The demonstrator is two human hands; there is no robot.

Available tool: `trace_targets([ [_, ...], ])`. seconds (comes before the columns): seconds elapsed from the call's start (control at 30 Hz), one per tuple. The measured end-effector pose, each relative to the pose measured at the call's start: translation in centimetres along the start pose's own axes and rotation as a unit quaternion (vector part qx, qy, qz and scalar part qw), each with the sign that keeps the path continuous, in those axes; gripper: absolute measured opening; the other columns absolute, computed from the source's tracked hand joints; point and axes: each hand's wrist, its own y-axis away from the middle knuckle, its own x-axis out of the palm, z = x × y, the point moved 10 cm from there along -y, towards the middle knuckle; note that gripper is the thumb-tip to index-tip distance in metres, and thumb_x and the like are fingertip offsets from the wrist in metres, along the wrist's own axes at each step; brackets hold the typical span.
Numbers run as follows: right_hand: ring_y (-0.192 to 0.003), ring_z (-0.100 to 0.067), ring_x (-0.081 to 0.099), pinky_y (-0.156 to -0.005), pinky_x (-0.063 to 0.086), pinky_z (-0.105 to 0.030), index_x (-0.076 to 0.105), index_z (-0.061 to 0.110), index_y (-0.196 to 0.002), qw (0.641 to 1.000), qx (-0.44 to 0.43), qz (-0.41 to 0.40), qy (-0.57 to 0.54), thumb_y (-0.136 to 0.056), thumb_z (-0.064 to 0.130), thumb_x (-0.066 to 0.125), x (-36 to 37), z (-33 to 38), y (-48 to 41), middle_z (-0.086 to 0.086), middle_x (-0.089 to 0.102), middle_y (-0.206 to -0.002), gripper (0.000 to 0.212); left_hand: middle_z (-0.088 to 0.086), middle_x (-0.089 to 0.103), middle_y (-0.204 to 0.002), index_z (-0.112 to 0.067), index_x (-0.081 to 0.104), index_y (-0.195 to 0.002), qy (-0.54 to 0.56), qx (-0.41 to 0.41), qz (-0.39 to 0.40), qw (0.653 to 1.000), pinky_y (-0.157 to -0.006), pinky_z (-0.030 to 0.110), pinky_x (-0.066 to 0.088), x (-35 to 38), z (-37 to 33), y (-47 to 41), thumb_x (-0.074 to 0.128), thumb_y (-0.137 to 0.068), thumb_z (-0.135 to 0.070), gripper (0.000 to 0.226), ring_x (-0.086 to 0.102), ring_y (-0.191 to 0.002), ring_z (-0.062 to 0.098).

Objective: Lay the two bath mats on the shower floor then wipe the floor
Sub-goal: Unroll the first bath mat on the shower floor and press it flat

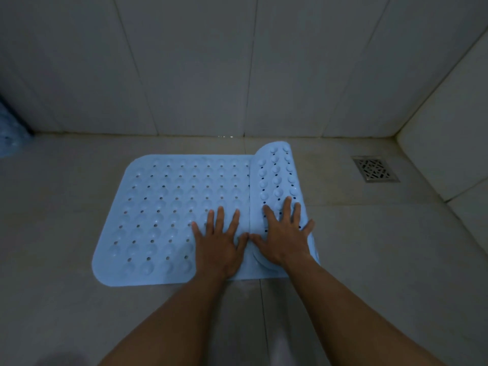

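A light blue bath mat (163,212) with holes and bumps lies on the beige shower floor (66,207). Its left part is flat; its right end is still curled into a roll (280,175) showing suction cups. My left hand (217,241) presses flat on the unrolled part with fingers spread. My right hand (284,233) rests on the roll, fingers straight and spread. A second bluish mat (10,128) shows blurred at the far left edge, against the wall.
Grey tiled walls (198,62) close the floor at the back and right. A square metal drain (375,169) sits in the floor at the right, near the corner. Bare tile surrounds the mat.
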Motion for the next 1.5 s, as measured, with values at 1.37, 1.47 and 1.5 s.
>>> trace_targets([
  [1.37,-0.124,-0.045,0.044,-0.091,0.049,-0.050,-0.005,0.018,-0.158,0.989,-0.012,-0.136,0.060,-0.097,0.006,0.047,-5.4,-9.1,-0.2,-0.028,-0.009,-0.161,0.081,0.009,-0.018,-0.165,-0.030,-0.008,-0.158,-0.062,-0.004,0.058,0.996,-0.111,0.073,-0.006,1.5,-7.6,-1.3,0.014,-0.097,-0.057,0.069,-0.018,-0.150,0.036],
  [1.47,-0.147,-0.050,0.005,-0.111,0.009,-0.074,0.030,0.013,-0.153,0.976,-0.024,-0.090,0.195,-0.098,0.018,0.046,-4.0,-10.1,-0.2,-0.021,-0.007,-0.164,0.057,0.005,-0.018,-0.165,-0.039,-0.016,-0.154,-0.056,0.001,0.080,0.995,-0.111,0.073,-0.003,2.2,-8.3,-1.4,0.015,-0.101,-0.050,0.062,-0.018,-0.150,0.036],
  [1.5,-0.148,-0.048,-0.009,-0.108,-0.006,-0.077,0.047,0.012,-0.143,0.971,-0.022,-0.068,0.227,-0.098,0.022,0.044,-3.6,-10.4,-0.4,-0.022,0.004,-0.164,0.046,0.006,-0.016,-0.166,-0.040,-0.016,-0.154,-0.060,0.001,0.078,0.995,-0.111,0.073,-0.003,2.2,-8.3,-1.3,0.012,-0.100,-0.050,0.061,-0.017,-0.151,0.036],
])
